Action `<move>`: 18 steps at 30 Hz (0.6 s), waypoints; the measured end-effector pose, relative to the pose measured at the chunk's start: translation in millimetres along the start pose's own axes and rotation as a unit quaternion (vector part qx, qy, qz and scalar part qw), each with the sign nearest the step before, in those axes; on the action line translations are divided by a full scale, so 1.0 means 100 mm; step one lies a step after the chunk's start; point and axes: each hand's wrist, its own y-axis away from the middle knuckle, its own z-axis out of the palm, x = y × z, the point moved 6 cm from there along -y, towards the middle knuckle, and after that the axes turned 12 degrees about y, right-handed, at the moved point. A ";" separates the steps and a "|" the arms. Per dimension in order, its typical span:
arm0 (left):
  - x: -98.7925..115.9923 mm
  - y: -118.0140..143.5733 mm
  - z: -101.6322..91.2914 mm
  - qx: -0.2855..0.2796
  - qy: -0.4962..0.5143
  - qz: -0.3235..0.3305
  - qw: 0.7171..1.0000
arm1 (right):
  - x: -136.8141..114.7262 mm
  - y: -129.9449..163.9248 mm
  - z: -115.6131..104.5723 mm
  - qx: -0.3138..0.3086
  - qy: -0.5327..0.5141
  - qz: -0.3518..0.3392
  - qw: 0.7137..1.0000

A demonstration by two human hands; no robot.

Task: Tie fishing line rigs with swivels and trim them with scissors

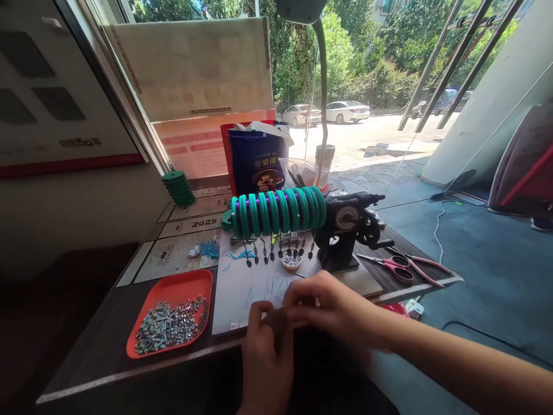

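At the table's (pixel 108 340) near edge I have both hands together over the white sheet (pixel 242 288), working something too small for me to make out. My left hand (pixel 265 351) sits low, thumb up and fingers curled, and seems to pinch a dark little piece at its tip, though I cannot tell what it is or how firmly it is held. My right hand (pixel 322 302) comes across from the right with its fingertips bunched narrow, touching the left hand's fingertips, so the piece sits right where the two meet, just above the sheet's front edge.

Doing this well, I judge, means keeping both wrists low and steady near the table so the tiny part does not slip, and moving only the fingertips. Thin blue slivers lie scattered on the sheet just beyond my fingers, and a careless sweep would scatter them.

The red tray (pixel 173 314) of small metal parts lies to the left, near enough to reach without leaning. Behind the sheet stands the rack of green spools (pixel 276 210) with threads hanging down, a small dish (pixel 291 260) below it, the black hand-crank machine (pixel 345 230) to its right, and scissors (pixel 400 266) further right.
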 end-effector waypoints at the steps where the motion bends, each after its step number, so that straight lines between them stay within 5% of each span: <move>1: 0.03 0.00 -0.06 0.042 -0.036 0.048 0.997 | -0.01 -0.12 -0.02 -0.014 -0.051 0.020 0.998; 4: 0.10 0.00 -0.15 0.124 -0.121 0.139 0.975 | -0.03 -0.42 0.01 -0.052 -0.126 0.046 0.990; 8: 0.08 -0.02 -0.16 0.140 -0.154 0.133 0.969 | 0.01 -0.62 0.08 -0.065 -0.146 0.087 0.983; 12: -0.07 -0.02 -0.14 0.110 -0.104 0.070 0.986 | 0.06 -0.73 0.14 -0.076 -0.134 0.115 0.981; 18: 0.11 -0.10 -0.20 0.036 -0.102 0.172 0.979 | -0.05 -0.66 0.11 -0.062 -0.035 0.091 0.993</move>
